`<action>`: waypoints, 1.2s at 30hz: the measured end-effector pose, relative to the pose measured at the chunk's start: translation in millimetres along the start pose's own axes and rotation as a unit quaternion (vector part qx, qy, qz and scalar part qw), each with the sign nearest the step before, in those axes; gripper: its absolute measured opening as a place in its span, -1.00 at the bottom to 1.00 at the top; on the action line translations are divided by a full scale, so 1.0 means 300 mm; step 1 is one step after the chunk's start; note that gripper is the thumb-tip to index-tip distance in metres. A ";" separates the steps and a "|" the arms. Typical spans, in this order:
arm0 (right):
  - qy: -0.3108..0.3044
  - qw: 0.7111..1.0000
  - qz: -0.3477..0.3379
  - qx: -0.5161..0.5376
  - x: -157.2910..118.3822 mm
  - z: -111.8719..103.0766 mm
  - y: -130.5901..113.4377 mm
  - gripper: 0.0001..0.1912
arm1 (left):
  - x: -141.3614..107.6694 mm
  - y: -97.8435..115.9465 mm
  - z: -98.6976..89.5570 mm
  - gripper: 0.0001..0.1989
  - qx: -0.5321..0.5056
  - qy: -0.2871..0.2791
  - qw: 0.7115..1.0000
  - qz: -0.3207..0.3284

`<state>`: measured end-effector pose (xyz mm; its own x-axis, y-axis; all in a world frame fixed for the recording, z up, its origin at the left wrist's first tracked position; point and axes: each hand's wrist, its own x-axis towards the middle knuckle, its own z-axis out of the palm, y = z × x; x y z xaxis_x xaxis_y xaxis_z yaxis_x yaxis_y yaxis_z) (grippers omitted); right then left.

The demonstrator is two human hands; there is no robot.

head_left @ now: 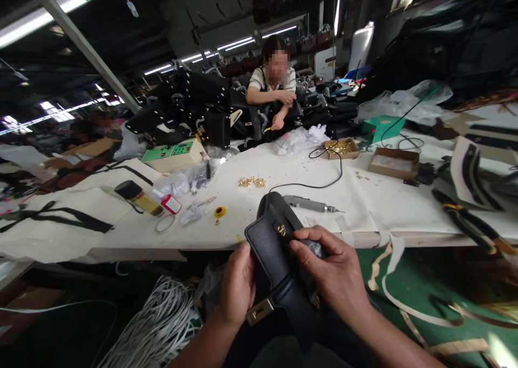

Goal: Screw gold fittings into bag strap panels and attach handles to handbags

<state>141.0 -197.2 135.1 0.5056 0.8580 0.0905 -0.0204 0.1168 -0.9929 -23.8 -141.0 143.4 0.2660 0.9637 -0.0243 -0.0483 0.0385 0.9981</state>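
A black leather handbag (pixel 265 244) is held over my lap, at the front edge of the table. It has a small gold fitting (pixel 281 230) on its upper part and a gold clasp plate (pixel 260 311) on a strap lower down. My left hand (pixel 238 281) grips the bag's left edge, its fingers partly hidden behind it. On the other side my right hand (pixel 334 265) pinches the bag near the gold fitting, thumb and forefinger close to it. Just beyond the bag lies a grey electric screwdriver (pixel 311 204), its cord running back across the table.
Small gold parts (pixel 253 182) lie on the white table (pixel 238 165). A glue bottle (pixel 140 197) and yellow ring (pixel 219 212) are at left, pliers (pixel 465 219) and a cardboard box (pixel 394 163) at right. Opposite, a co-worker (pixel 275 87) sits among black bags. White strips (pixel 157 325) hang below.
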 end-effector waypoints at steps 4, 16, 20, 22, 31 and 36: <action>-0.022 1.000 -0.010 0.005 -0.014 0.025 0.015 -0.68 | -0.021 -0.025 0.004 -0.32 -0.029 -0.011 0.995 -0.096; -0.192 0.979 0.020 -0.068 0.058 -0.032 0.022 -0.61 | -0.011 0.008 -0.023 -0.48 0.151 -0.039 0.987 -0.029; -0.190 0.978 0.007 -0.085 0.035 -0.031 0.027 -0.76 | -0.036 0.016 -0.012 -0.53 0.179 -0.045 0.983 -0.020; -0.176 0.980 0.002 -0.094 0.026 -0.032 0.034 -0.81 | -0.043 0.012 -0.009 -0.55 0.188 -0.044 0.981 -0.022; -0.177 0.958 -0.081 -0.213 0.061 -0.040 0.015 -0.91 | -0.003 0.007 0.015 -0.48 0.163 -0.040 0.985 -0.048; -0.199 0.920 -0.175 -0.288 0.095 -0.062 -0.006 -0.81 | 0.015 0.002 0.031 -0.51 0.149 0.003 0.988 -0.052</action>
<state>171.5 -182.2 138.1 0.0358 0.9470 0.3192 0.6023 0.2344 -0.7631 -13.7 -139.0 144.6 0.2491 0.9602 -0.1267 0.2642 0.0585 0.9627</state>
